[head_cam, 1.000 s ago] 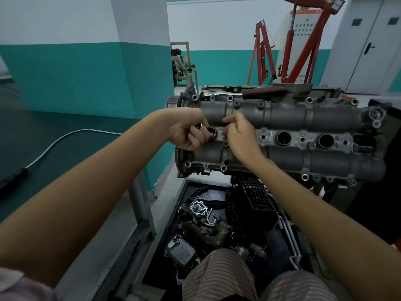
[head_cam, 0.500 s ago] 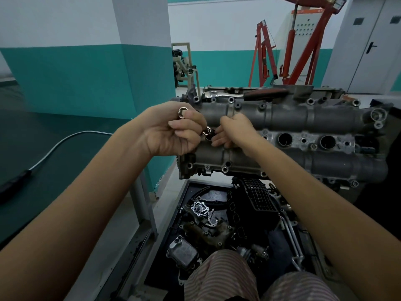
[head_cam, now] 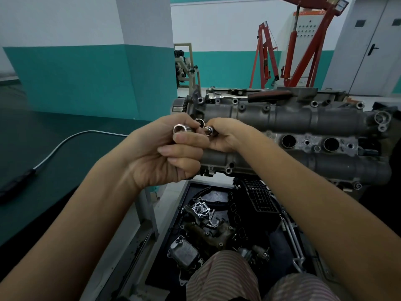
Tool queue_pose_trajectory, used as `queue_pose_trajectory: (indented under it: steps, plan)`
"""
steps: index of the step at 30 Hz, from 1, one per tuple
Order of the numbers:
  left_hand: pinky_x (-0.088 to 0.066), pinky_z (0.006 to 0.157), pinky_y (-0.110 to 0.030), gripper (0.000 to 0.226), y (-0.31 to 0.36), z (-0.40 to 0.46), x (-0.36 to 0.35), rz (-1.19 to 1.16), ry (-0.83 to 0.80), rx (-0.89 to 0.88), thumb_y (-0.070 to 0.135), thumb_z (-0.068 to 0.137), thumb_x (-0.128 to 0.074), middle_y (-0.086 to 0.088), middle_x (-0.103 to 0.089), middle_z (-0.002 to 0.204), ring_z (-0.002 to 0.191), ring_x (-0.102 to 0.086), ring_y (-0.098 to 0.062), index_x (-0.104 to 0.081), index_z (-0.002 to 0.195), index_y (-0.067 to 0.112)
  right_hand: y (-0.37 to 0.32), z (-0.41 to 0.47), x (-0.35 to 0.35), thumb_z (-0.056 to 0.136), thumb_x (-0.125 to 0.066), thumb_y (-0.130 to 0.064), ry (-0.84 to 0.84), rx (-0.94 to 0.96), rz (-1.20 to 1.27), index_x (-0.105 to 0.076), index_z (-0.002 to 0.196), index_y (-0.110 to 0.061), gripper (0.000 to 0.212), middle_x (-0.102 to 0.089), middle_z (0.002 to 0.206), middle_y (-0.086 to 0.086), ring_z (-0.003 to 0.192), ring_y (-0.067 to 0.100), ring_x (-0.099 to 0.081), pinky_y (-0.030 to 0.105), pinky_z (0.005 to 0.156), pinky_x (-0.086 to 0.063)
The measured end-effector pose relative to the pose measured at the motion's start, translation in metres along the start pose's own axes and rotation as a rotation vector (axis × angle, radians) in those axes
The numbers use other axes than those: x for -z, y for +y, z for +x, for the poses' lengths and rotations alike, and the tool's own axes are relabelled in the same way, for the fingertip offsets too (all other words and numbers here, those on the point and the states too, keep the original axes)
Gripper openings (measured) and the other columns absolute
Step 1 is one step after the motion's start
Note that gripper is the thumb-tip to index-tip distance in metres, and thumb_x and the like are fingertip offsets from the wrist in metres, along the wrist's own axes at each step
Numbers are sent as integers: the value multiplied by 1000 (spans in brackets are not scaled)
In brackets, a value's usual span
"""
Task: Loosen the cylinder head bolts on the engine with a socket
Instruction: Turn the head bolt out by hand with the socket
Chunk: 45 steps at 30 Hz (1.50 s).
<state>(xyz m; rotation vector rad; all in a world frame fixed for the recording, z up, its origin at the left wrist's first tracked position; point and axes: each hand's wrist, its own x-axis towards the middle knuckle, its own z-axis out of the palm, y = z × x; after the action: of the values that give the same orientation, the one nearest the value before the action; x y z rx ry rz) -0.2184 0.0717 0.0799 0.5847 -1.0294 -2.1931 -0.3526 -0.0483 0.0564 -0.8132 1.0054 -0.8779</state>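
Observation:
The grey engine cylinder head (head_cam: 303, 118) lies across the stand in front of me, with bolts along its edges and round plug holes in the middle. My left hand (head_cam: 165, 153) is raised before its left end and grips a shiny silver socket (head_cam: 180, 128), open end toward me. My right hand (head_cam: 223, 135) pinches a second small silver socket (head_cam: 208, 130) right beside it, the two hands touching. A ratchet wrench (head_cam: 249, 96) with a dark red handle rests on the far top of the head.
A black tray (head_cam: 217, 231) of loose engine parts sits on the floor below the engine. Red engine hoists (head_cam: 288, 51) stand behind. A teal-and-white pillar (head_cam: 130, 72) is at left, with a grey cable (head_cam: 65, 142) across the dark green floor. My striped trouser legs show at the bottom.
Both hands lifted away from the head's left plug hole toward me. My left hand turned palm up, bringing a silver socket into view; my right hand came up beside it with a smaller one.

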Motion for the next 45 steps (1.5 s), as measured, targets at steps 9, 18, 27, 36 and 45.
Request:
queue_pose_trajectory:
  steps: [9, 18, 27, 36, 45]
  plan:
    - [-20, 29, -14, 16, -3, 8, -7, 139, 120, -16, 17, 84, -32, 5, -33, 33, 28, -10, -7, -22, 75, 26, 3, -16, 17, 95, -30, -11, -11, 11, 16, -48, 109, 2, 26, -60, 83, 18, 64, 23, -59, 29, 54, -53]
    - [-22, 28, -15, 32, -3, 23, 9, 72, 152, 12, 15, 82, -34, 7, -30, 31, 19, -21, -10, -6, 89, 30, -2, -24, 38, 95, -30, -6, 136, 176, -361, -46, 108, 4, 23, -60, 79, 19, 38, 15, -60, 15, 36, -43]
    - [-11, 34, -16, 51, -2, 97, 13, -38, 351, -119, 1, 83, -23, 6, -27, 30, 20, -21, -10, -45, 37, 7, 12, -8, 54, 86, -45, -4, 399, 785, -1058, -59, 90, -14, 18, -57, 80, -2, 71, 8, -51, 13, 56, -36]
    - [-13, 30, -15, 63, 9, 91, 16, -317, 319, -82, 17, 101, -16, 4, -26, 31, 20, -19, -9, -37, 42, 11, 33, 1, 62, 86, -49, -13, 371, 865, -1152, -59, 97, -12, 15, -64, 85, 6, 75, 21, -58, 33, 67, -48]
    - [-14, 28, -16, 41, 11, 83, 5, -295, 326, -98, 6, 81, -27, 5, -25, 33, 20, -20, -7, -34, 42, 11, 35, 4, 66, 87, -48, -12, 383, 916, -1174, -60, 93, -10, 14, -63, 80, 2, 71, 19, -56, 33, 62, -44]
